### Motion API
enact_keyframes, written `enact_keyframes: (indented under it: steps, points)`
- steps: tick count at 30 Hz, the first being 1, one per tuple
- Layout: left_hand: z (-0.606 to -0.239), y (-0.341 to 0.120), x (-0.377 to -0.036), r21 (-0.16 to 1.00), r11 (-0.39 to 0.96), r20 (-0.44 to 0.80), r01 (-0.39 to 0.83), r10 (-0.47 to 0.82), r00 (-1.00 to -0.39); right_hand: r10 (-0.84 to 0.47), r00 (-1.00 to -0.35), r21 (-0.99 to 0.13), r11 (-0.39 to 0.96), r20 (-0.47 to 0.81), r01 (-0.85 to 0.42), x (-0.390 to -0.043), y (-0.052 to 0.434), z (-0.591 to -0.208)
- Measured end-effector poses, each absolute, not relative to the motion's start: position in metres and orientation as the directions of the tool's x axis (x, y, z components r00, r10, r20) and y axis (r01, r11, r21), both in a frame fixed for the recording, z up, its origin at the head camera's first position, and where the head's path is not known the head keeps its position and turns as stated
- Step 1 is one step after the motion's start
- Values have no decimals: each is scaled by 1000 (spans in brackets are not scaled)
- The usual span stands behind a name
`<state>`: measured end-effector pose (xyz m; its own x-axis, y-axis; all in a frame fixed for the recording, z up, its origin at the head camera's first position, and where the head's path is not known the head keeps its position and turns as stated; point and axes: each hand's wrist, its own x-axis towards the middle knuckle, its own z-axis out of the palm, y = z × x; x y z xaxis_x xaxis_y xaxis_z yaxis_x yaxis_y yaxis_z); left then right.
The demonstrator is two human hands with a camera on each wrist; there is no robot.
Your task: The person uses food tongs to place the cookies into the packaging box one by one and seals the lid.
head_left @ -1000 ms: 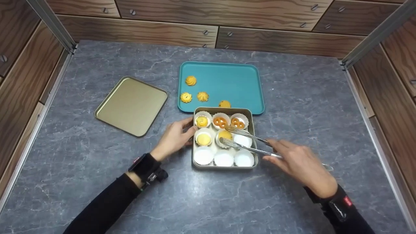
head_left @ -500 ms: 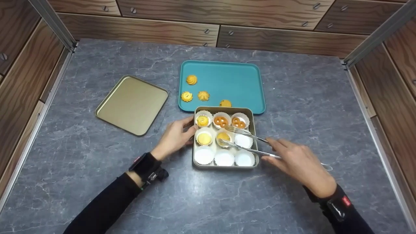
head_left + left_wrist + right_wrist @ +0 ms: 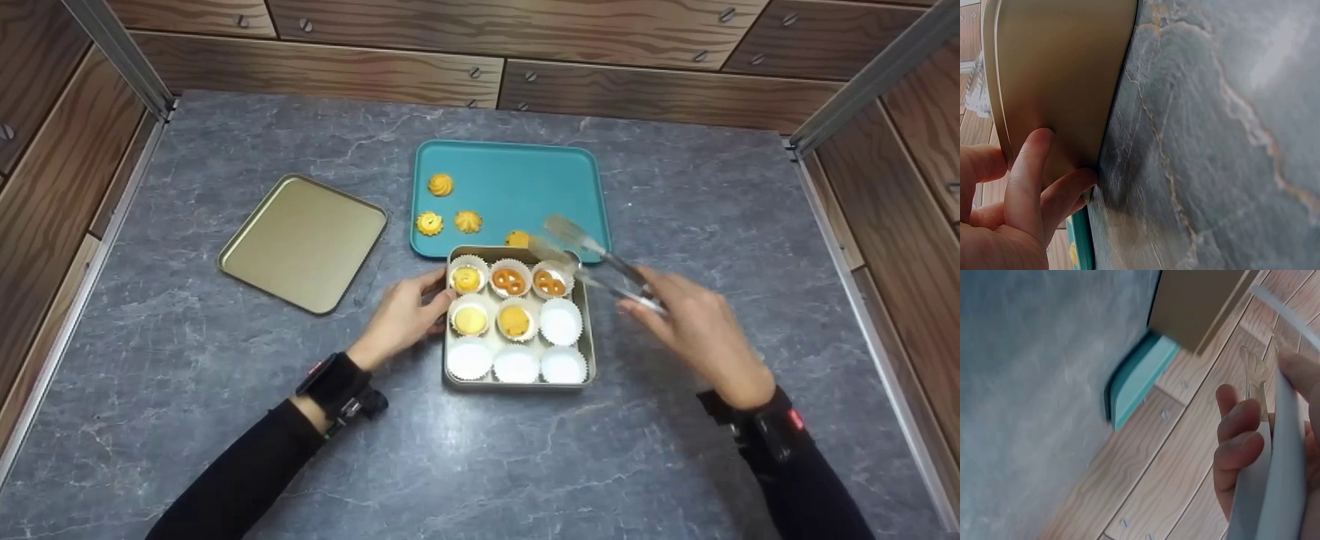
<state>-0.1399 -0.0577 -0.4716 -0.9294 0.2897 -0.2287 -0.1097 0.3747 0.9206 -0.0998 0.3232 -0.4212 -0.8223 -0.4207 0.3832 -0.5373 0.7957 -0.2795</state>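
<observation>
Tongs (image 3: 592, 259) sit pinched in the right hand (image 3: 694, 330), their long axis running from that hand up and leftward, with the parted, empty tips over the near edge of the teal tray (image 3: 570, 165). Just left of the tips, at that same near edge, lies a cookie (image 3: 517, 239), partly hidden behind the far wall of the tin (image 3: 517, 382). The right hand is the nearer one. The left hand (image 3: 401, 315) rests with its fingers curled against the tin's left wall, steadying it. Inside the tin, four paper cups (image 3: 561, 322) along the near and right sides hold nothing.
</observation>
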Motion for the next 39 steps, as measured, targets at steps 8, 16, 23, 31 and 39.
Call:
enact_keyframes:
  steps: [8,16,23,31,39]
  points:
    - [-472,-58,-140,921,379,-207,-87,290,-934,-392,-900,-225,875,190,-429,-154,328,-414]
    - [-472,-57,-139,922,378,-202,-85,282,-938,-449,-893,-240,864,25,-441,-196,331,-424]
    - [-471,-58,-138,922,370,-226,-112,279,-933,-502,-864,-255,840,-34,-478,-207,331,-427]
    - [-471,-58,-139,921,372,-228,-113,283,-932,-382,-924,-245,898,-17,-366,-211,331,-435]
    - [-472,-58,-139,924,364,-227,-114,283,-932,-349,-936,-287,893,41,-346,-208,332,-444]
